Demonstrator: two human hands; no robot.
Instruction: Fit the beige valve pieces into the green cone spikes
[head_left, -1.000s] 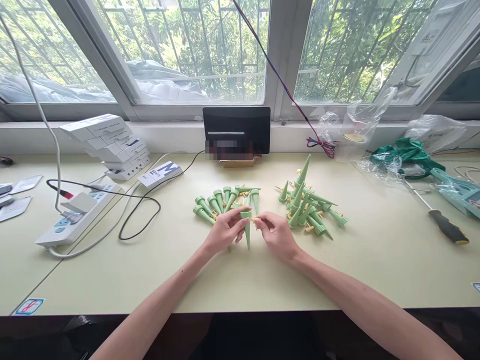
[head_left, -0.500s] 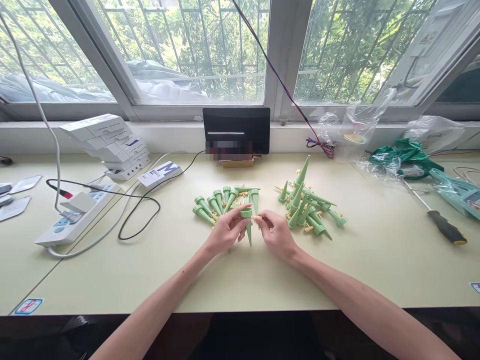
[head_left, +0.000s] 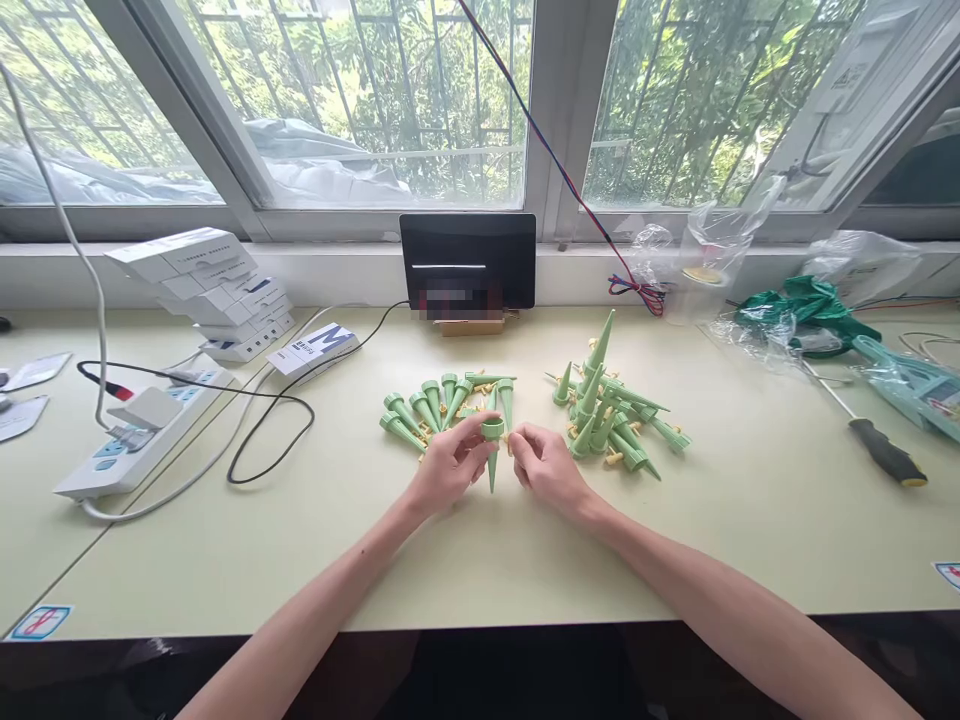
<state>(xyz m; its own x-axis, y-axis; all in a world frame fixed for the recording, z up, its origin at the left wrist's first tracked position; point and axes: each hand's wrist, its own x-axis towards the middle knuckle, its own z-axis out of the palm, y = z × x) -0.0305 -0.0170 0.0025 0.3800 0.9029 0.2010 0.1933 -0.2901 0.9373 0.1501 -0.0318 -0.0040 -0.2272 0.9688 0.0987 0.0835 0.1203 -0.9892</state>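
Observation:
My left hand is closed around a green plastic watering spike, which hangs point down with its wide ribbed cap on top. Close by on the right, my right hand is pinched at the fingertips on a small yellow valve, mostly hidden by the fingers, beside the spike. Behind my left hand several green spikes with yellow valves lie fanned out on the table. To the right of my right hand is a loose heap of similar spikes, points in all directions.
A tablet leans at the window. On the left stand a white power strip with cables, stacked white boxes and a flat box. To the right lie a screwdriver, a green bag and clear plastic wrap.
The held spike's tip has swung slightly left, now more upright. My right fingertips have pulled in, and less of the yellow valve shows. The whole view has shifted slightly.

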